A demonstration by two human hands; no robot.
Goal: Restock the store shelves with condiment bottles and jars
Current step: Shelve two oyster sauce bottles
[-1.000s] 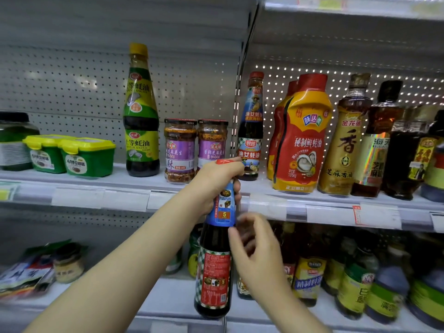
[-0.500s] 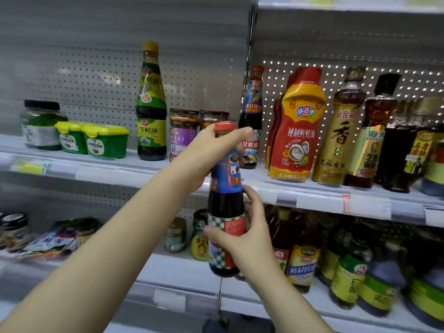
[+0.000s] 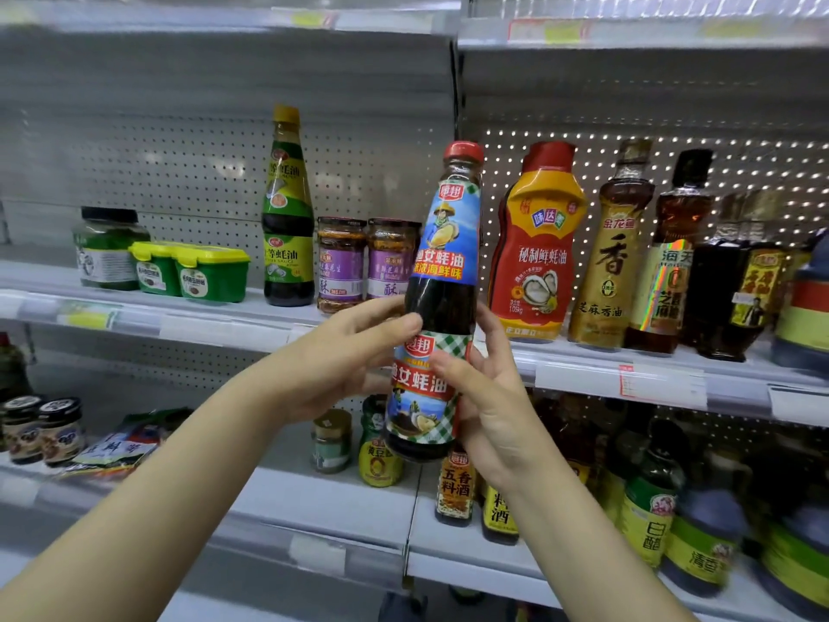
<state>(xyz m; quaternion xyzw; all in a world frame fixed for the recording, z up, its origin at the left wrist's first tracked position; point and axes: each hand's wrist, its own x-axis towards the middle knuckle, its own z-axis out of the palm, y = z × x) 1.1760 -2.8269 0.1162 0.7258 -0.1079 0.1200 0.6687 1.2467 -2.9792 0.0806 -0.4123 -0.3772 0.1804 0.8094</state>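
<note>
Head view: we held oyster sauce bottle [image 3: 442, 303], red-capped, full of dark sauce, nearly upright before middle shelf [image 3: 224, 325]. Our left hand [image 3: 345, 352] gripped its waist, fingers curled; right hand [image 3: 489, 397] wrapped lower label. Behind it, two purple-labelled jars [image 3: 341, 262] of brownish relish stood on shelf.

My left forearm [image 3: 179, 469] rises from the lower left corner and my right forearm [image 3: 587, 536] from the lower right, both bare; my left hand [image 3: 350, 356] curls round the middle of a bottle [image 3: 442, 303], thumb across its front; my right hand [image 3: 493, 401] grips lower down from the opposite side, thumb on the label, fingers reaching up behind the right edge; palms face each other.
</note>
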